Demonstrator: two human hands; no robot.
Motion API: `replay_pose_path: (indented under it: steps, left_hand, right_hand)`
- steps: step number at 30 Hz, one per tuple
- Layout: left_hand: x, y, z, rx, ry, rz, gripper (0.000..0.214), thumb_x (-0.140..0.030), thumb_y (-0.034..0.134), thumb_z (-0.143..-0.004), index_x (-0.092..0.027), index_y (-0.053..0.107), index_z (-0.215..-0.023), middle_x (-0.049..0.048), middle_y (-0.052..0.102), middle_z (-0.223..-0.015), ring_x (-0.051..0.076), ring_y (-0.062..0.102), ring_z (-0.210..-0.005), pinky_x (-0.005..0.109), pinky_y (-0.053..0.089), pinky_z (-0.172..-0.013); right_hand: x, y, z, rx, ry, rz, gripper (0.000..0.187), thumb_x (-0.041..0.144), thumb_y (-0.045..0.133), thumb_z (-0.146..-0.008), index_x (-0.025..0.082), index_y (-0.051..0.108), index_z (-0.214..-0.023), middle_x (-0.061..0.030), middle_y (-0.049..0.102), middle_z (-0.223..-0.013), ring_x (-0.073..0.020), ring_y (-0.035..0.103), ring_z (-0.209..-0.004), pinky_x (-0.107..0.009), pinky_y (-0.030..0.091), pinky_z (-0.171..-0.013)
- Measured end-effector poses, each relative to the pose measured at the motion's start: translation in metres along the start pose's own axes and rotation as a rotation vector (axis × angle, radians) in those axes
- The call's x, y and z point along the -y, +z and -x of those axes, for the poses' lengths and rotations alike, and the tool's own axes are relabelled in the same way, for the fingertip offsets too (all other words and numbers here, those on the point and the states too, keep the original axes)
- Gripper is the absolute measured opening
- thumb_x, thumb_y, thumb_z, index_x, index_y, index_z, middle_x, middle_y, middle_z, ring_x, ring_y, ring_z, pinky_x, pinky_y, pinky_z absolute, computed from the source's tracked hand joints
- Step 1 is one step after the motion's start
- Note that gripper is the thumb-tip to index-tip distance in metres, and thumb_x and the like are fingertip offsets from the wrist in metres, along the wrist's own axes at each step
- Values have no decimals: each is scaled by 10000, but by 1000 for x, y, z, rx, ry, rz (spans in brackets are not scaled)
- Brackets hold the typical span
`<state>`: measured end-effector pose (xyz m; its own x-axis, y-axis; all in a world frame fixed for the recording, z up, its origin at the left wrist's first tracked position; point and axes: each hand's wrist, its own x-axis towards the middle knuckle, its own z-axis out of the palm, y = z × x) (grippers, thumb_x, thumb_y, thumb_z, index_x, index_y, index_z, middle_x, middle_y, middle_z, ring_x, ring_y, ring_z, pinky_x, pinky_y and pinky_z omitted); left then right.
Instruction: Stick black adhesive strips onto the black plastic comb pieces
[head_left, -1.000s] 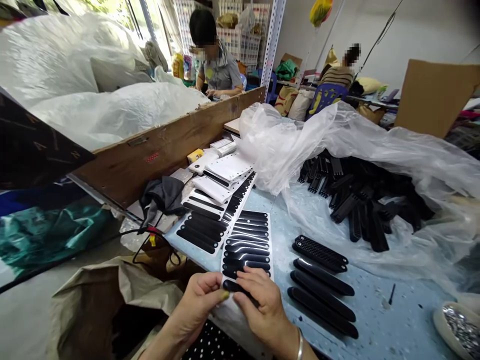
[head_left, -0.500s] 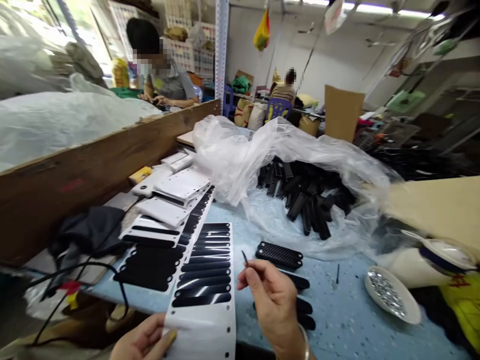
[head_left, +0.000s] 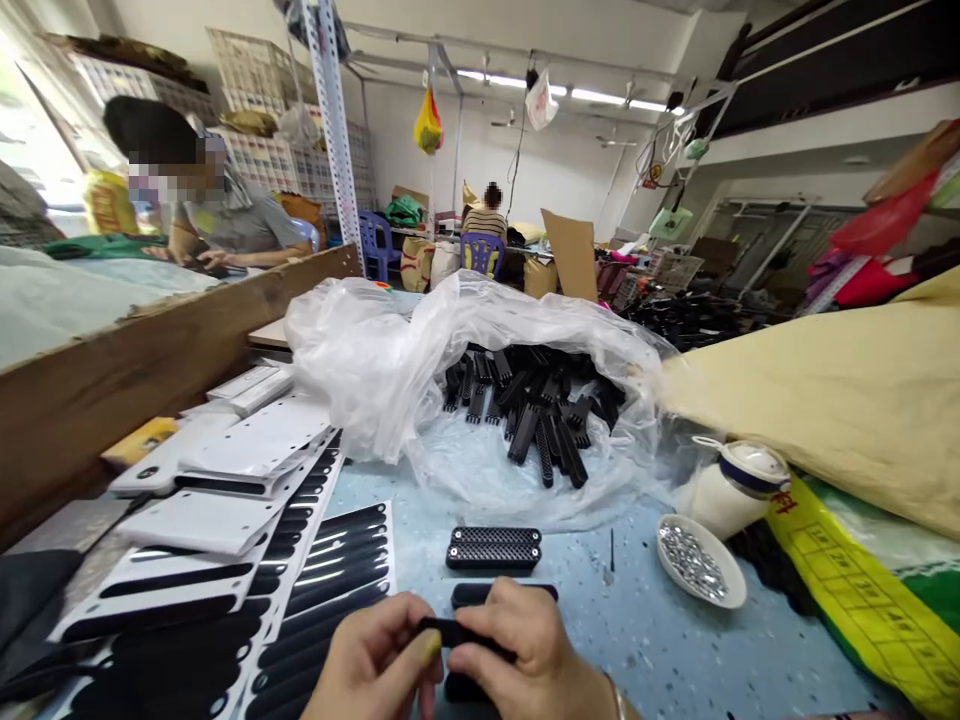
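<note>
Pinched the left end of a thin black strip (head_left: 466, 632) with the left hand (head_left: 371, 665), thumb and forefinger closed on it, at six o'clock of the view. Held the strip level, from the left fingertips at its nine o'clock to the right hand (head_left: 517, 655) at its three o'clock. Closed the right hand over the other end, fingers curled and hiding that end. Had a plain black bar (head_left: 480, 593) lying at twelve o'clock of the grip, just beyond the knuckles and partly covered by the right hand. Had a black grid-patterned piece (head_left: 495, 548) just past it, flat on the blue table (head_left: 660, 640).

Saw sheets of black stickers (head_left: 337, 570) at nine to ten o'clock of the hands, overlapped by white backing sheets (head_left: 247, 450). Saw a clear plastic bag (head_left: 360, 370) at twelve o'clock, well beyond the grid-patterned piece, gaping open and heaped inside with black comb-like parts (head_left: 536, 410). Saw a shallow white dish (head_left: 720, 598) at two o'clock, filled with small shiny metal bits (head_left: 690, 560), too small to tell apart. Saw a white jar (head_left: 720, 495) just behind the dish, tilted, contents out of sight.
</note>
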<state>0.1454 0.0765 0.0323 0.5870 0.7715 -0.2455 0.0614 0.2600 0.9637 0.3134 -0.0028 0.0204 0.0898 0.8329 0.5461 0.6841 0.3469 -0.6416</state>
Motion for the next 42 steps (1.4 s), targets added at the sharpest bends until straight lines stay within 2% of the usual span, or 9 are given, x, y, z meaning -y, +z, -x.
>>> replay_pose_path:
  steps: [3, 8, 15, 20, 23, 26, 29, 35, 42]
  left_hand:
    - [-11, 16, -22, 84, -80, 137, 367, -462, 787, -702, -139, 620, -656, 13, 631, -508, 65, 500, -359, 134, 248, -363]
    - [-9, 9, -39, 134, -174, 238, 330, -409, 782, -734, -134, 611, -667, 33, 662, -555, 71, 536, -389, 126, 293, -362]
    - [-7, 12, -50, 107, -156, 60, 379, -479, 780, -689, -121, 660, -655, 50, 663, -559, 117, 573, -402, 163, 352, -347]
    - [-12, -1, -59, -84, -47, -137, 391, -492, 736, -699, -132, 718, -851, 37, 681, -605, 143, 591, -457, 191, 366, -380]
    - [-8, -10, -69, -181, 116, -381, 267, -390, 746, -653, -162, 734, -792, 23, 696, -616, 173, 616, -544, 247, 461, -512]
    - [1, -12, -79, -136, 167, -604, 201, -325, 715, -641, -179, 752, -773, 6, 688, -580, 185, 608, -534, 273, 465, -555]
    - [10, -7, -84, -83, 171, -685, 226, -316, 685, -669, -181, 760, -833, -10, 671, -552, 185, 607, -520, 270, 459, -557]
    - [16, -2, -84, 57, 235, -717, 175, -289, 588, -772, -189, 725, -815, 2, 710, -647, 181, 650, -605, 255, 476, -596]
    - [28, -5, -83, -8, 231, -738, 293, -245, 583, -733, -165, 748, -961, 4, 725, -655, 147, 630, -532, 243, 503, -552]
  right_hand:
    - [-5, -13, 1, -62, 0, 32, 165, 265, 660, -868, 175, 728, -988, -40, 625, -680, -163, 590, -577, -266, 494, -537]
    - [-20, -36, 9, -157, -54, 147, 223, 101, 595, -866, 129, 673, -1072, -107, 678, -822, -213, 637, -723, -321, 539, -630]
    - [-27, -45, 12, -111, -66, 216, 234, 72, 530, -897, 127, 660, -1084, -99, 664, -766, -210, 599, -671, -339, 516, -581]
    - [-42, -67, 14, -104, 100, 177, 165, 130, 565, -903, 163, 709, -975, -73, 662, -744, -196, 610, -663, -325, 516, -594]
    - [-61, -81, 13, -49, 287, 49, 80, 205, 666, -850, 185, 742, -865, -37, 676, -707, -168, 611, -607, -285, 513, -551]
    - [-81, -81, 12, 12, 437, -47, 79, 239, 697, -812, 199, 763, -799, -17, 701, -693, -157, 625, -592, -256, 516, -530]
    - [-93, -69, 11, 4, 493, -101, 104, 224, 681, -802, 184, 775, -825, -36, 728, -734, -173, 665, -652, -271, 546, -596]
    - [-93, -63, 11, 83, 400, -2, 96, 189, 658, -807, 178, 753, -798, -47, 714, -724, -188, 666, -681, -299, 538, -645]
    - [-93, -66, 15, 117, 226, 64, 132, 172, 634, -845, 169, 747, -913, -85, 749, -854, -220, 709, -792, -330, 581, -730]
